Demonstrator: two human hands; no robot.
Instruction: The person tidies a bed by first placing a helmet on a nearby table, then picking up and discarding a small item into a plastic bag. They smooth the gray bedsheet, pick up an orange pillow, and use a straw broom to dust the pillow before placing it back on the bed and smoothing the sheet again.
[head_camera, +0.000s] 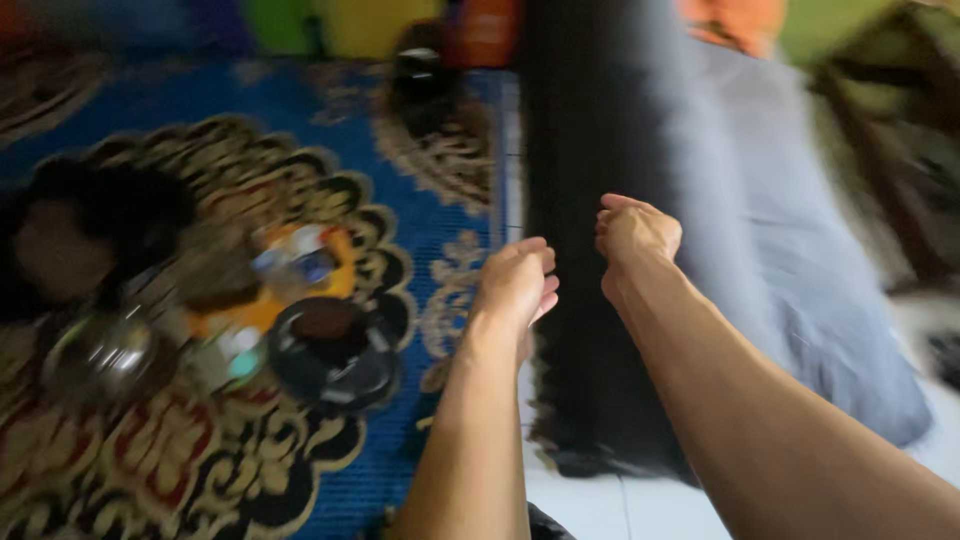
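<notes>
- Left hand: forearm extends up from the bottom edge of the view; wrist straight, back of the hand toward the camera, fingers curled inward into a loose fist.
- Right hand: forearm enters from the lower right corner and runs diagonally up and left; fingers are curled under, knuckles uppermost.
- Grip state: both grips are closed narrow. Motion blur and the curled fingers hide the palms, so whether either grip pinches anything cannot be told.
- The two hands sit just beside each other, the right slightly higher in the view than the left.
- Dark cloth: a long black strip lying on the floor, running from the top of the view down to below the hands. Both hands are positioned over it; the left hand is at its left edge, the right hand near its middle.
- Grey cloth: lies directly right of the dark cloth, touching it along its length.
- Patterned rug: blue with gold and black ornament, left of the dark cloth.
- Dark round dish: rests on the rug, well left of the left hand, among blurred small items.
</notes>
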